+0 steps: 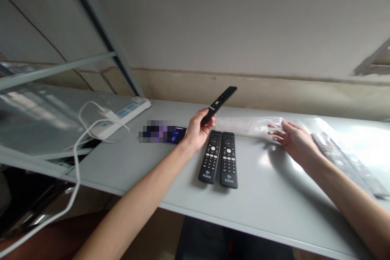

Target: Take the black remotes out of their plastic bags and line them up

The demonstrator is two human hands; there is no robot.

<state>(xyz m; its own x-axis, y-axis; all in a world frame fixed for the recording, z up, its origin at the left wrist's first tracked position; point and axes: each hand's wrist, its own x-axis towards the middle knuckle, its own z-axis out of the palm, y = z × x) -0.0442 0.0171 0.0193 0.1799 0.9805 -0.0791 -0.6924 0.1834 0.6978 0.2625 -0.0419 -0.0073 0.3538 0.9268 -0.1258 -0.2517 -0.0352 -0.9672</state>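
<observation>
smooth grey table (pixel 152 170), left hand (pixel 196 130), slim black remote (pixel 218 105)

The scene is viewed from a single head-worn camera, aimed forward and slightly down across a grey table (pixel 128 162) toward the wall (pixel 243 20). Both forearms are taken in at close range. No second view is provided.

black remote (pixel 218 105) | raised, tilted up-right | clear plastic bag (pixel 250 125) | flat on table, behind two remotes
</observation>
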